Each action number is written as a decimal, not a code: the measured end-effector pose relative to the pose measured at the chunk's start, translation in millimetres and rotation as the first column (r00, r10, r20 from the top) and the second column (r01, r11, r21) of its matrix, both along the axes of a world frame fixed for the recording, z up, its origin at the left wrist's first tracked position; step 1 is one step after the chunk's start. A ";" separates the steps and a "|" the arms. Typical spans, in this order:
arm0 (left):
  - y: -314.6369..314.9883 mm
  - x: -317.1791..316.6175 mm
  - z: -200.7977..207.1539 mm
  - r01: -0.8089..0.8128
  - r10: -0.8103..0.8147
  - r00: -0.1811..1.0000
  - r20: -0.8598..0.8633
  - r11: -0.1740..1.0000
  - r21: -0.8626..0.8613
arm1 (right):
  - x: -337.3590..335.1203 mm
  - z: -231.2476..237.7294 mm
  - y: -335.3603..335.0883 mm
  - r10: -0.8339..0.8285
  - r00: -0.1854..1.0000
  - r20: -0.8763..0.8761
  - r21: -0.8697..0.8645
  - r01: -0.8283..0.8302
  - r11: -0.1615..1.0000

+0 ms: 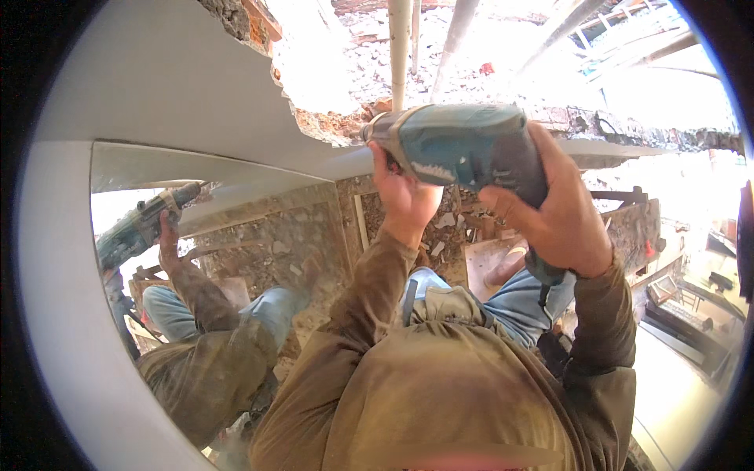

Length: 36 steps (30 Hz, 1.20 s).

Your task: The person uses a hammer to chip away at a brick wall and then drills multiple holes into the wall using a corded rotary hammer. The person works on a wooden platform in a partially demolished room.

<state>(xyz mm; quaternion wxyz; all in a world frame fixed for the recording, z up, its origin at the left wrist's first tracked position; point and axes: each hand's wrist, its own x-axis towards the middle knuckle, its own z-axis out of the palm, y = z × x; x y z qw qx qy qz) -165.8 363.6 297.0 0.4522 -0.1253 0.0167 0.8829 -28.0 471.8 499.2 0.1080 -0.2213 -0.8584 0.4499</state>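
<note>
A teal and dark grey rotary hammer drill (462, 140) is held up crosswise in front of me. Its nose points left at the broken edge of the wall (334, 127); whether a bit touches the masonry is hidden. My left hand (407, 195) is closed under the front of the drill, near its collar, the palm partly showing. Around the rear housing and grip wraps my right hand (561, 208), its thumb along the near side. The trigger is out of sight.
On the left, a mirror (212, 259) reflects my arms, legs and the drill. Vertical pipes (399, 55) rise beyond the ragged opening, over bright rubble (353, 67). Debris and wooden boards lie below around my legs. A pale surface with dark items (679, 334) stands at right.
</note>
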 end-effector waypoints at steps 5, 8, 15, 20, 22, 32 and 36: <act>-13.9 -10.8 -22.0 0.010 -0.020 0.991 -0.129 0.997 -0.078 | -11.4 -32.5 -28.6 0.042 0.994 -0.103 0.031 -0.039 0.999; -19.0 -19.4 -40.0 0.046 -0.066 0.978 -0.200 0.994 -0.103 | -0.8 -53.6 -35.3 -0.054 0.998 -0.031 -0.146 0.049 0.988; -22.2 -16.5 -59.0 0.159 -0.177 0.961 -0.211 0.982 -0.100 | 37.9 -86.0 -40.3 -0.137 0.981 -0.140 -0.139 0.118 0.983; -27.9 -12.3 -53.3 0.150 -0.182 0.945 -0.272 0.980 -0.132 | 45.1 -98.1 -45.4 -0.119 0.983 -0.137 -0.245 0.082 0.966; -30.2 -14.7 -56.0 0.161 -0.181 0.940 -0.289 0.983 -0.090 | 41.1 -103.2 -44.4 -0.142 0.965 -0.219 -0.328 0.065 0.942; -56.7 27.9 -41.9 0.277 -0.503 0.655 -0.564 0.854 -0.439 | 18.7 -115.6 -49.9 -0.178 0.982 -0.067 -0.368 0.141 0.919; -80.6 95.7 -18.8 0.177 -0.658 0.182 -0.731 0.753 -0.634 | 14.5 -115.1 -51.2 -0.204 0.976 -0.076 -0.383 0.161 0.910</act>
